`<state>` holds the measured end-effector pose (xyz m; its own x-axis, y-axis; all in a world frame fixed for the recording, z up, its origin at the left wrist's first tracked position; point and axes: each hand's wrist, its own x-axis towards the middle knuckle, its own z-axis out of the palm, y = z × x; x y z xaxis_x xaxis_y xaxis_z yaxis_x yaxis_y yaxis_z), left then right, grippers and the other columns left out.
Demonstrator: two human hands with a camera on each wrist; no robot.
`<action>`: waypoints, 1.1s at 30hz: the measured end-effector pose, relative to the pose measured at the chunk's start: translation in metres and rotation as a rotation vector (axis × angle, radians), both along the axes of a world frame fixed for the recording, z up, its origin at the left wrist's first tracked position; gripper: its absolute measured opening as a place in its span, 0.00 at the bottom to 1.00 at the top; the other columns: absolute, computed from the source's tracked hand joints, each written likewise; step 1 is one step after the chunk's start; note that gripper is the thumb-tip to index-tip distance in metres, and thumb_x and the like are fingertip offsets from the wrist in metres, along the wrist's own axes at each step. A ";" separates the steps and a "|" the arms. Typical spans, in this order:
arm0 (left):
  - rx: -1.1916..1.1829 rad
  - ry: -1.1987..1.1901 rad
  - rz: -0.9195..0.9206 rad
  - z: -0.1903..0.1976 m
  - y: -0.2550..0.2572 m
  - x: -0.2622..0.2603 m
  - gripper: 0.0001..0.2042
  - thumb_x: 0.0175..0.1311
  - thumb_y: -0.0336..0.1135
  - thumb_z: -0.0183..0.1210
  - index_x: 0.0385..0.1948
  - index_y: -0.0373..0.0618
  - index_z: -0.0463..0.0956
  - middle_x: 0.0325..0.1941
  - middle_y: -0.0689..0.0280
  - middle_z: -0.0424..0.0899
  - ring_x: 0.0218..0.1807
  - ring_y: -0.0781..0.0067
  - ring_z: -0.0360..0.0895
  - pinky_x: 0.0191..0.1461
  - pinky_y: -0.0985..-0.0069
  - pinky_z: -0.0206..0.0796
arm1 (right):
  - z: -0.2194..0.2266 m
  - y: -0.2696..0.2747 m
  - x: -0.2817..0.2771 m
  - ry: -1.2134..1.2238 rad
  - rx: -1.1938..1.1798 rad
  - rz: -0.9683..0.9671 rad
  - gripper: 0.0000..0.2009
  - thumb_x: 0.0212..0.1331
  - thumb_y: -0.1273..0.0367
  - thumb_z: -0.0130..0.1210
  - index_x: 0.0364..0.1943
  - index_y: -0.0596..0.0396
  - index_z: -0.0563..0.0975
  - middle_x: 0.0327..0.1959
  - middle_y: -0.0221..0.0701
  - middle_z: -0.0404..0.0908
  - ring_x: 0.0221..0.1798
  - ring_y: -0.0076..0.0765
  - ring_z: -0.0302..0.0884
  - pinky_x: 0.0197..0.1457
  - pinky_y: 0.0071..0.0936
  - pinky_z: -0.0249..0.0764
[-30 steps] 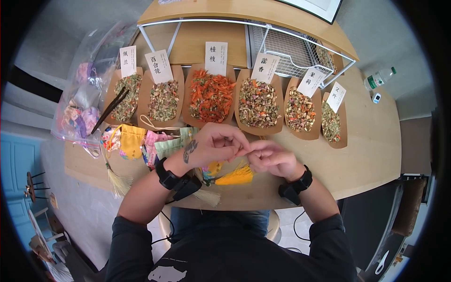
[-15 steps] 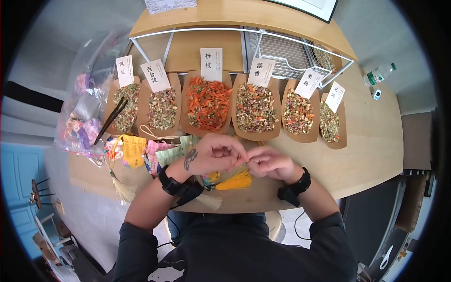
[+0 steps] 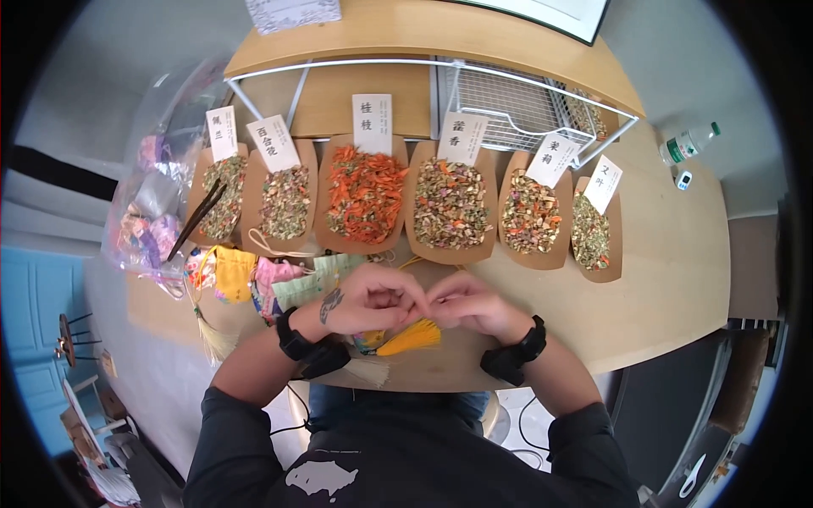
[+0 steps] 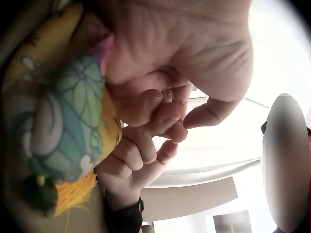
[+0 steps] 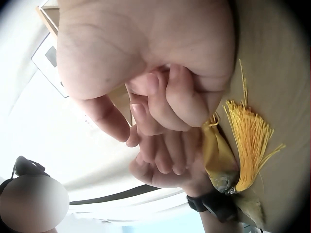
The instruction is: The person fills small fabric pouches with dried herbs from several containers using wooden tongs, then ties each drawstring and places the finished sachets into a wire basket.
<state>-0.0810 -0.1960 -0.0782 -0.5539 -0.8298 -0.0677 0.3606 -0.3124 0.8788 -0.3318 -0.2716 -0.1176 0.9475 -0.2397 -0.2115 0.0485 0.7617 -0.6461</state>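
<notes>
My left hand [image 3: 373,300] and right hand [image 3: 474,305] meet at the fingertips over the front of the table, fingers curled. What lies between the fingertips is too small or hidden to tell. Beneath the left hand rests a yellow tassel [image 3: 411,337], and in the right wrist view it hangs from a small yellow pouch [image 5: 217,158] with a thin cord by its neck. The left wrist view shows the patterned pouch [image 4: 68,116] close beside the left hand [image 4: 180,53]. More of a thin cord curves behind the hands in the head view.
Several paper trays of dried herbs [image 3: 449,207] with label cards stand behind the hands. Colourful pouches [image 3: 233,273] lie at the left, near dark tweezers [image 3: 196,218] and a plastic bag [image 3: 152,190]. A shelf [image 3: 364,38] spans the back; a bottle [image 3: 688,144] lies right.
Both hands have shifted slightly left and lower in the head view, fingertips still together. The right hand's fingers look more extended toward the left hand. The surroundings shift with the head camera.
</notes>
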 end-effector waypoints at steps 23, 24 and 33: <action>-0.087 0.157 0.240 0.008 0.000 0.007 0.14 0.70 0.32 0.58 0.51 0.33 0.81 0.26 0.65 0.80 0.16 0.85 0.65 0.19 0.84 0.53 | 0.003 -0.004 0.012 -0.102 -0.042 -0.010 0.09 0.69 0.68 0.57 0.40 0.63 0.79 0.22 0.18 0.61 0.24 0.16 0.57 0.27 0.21 0.51; -0.087 0.221 0.291 0.012 -0.001 0.012 0.14 0.70 0.32 0.56 0.51 0.32 0.81 0.25 0.65 0.80 0.15 0.85 0.63 0.18 0.83 0.53 | 0.008 -0.003 0.013 -0.083 -0.034 -0.023 0.08 0.69 0.70 0.57 0.40 0.63 0.79 0.23 0.19 0.63 0.24 0.16 0.58 0.27 0.21 0.51; -0.253 -0.471 0.535 0.063 -0.010 0.032 0.10 0.71 0.29 0.58 0.47 0.36 0.83 0.24 0.66 0.82 0.14 0.86 0.65 0.19 0.82 0.55 | 0.014 0.004 0.018 0.009 -0.297 -0.050 0.12 0.70 0.75 0.60 0.55 0.60 0.79 0.46 0.30 0.83 0.33 0.18 0.74 0.33 0.19 0.68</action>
<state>-0.0492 -0.2060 -0.0156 -0.0309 -0.9990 0.0310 -0.0247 0.0318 0.9992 -0.3134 -0.2675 -0.1031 0.9315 -0.3383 -0.1335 0.0741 0.5358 -0.8411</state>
